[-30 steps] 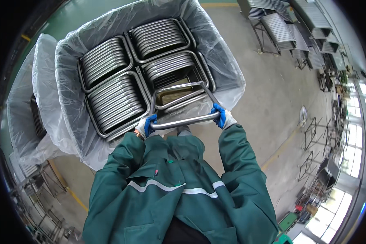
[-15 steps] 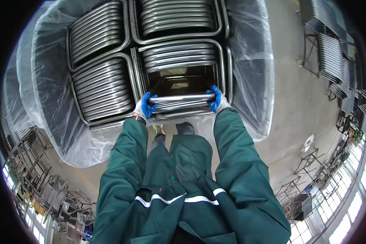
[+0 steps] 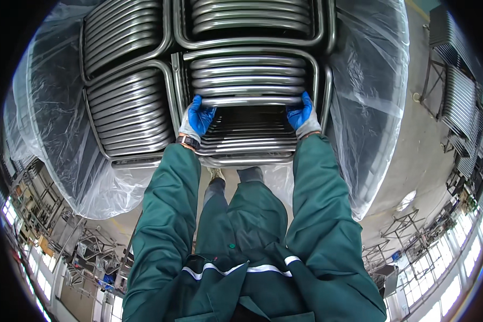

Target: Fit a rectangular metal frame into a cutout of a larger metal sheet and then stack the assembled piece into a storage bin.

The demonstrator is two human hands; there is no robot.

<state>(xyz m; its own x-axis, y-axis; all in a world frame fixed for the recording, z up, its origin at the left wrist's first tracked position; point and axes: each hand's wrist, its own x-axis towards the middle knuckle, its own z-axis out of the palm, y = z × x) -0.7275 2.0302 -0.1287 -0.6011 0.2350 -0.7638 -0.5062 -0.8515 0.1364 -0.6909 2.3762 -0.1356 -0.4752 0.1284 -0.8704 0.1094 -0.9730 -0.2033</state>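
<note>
A bent metal tube frame [image 3: 251,101] lies across the near stack, its shiny bar running between my hands. My left hand [image 3: 198,118], in a blue and white glove, grips the bar's left end. At its right end, my right hand [image 3: 302,114], gloved the same way, is closed round the bar. Just beyond is a row of like tube frames [image 3: 248,73], nested close together. Below the held bar a dark gap shows more thin tubes [image 3: 247,142]. The lower part of the held frame is hidden.
Further stacks of tube frames [image 3: 126,115] stand at left and behind. Clear plastic sheeting [image 3: 367,107] lines the container round them. Racks of metal parts [image 3: 459,94] stand on the floor at far right. My shoes [image 3: 249,174] are close to the near edge.
Both hands have moved away from me with the bar, toward the nested row. The gap beyond the bar has closed up, and tubes now show on its near side. My view has shifted slightly.
</note>
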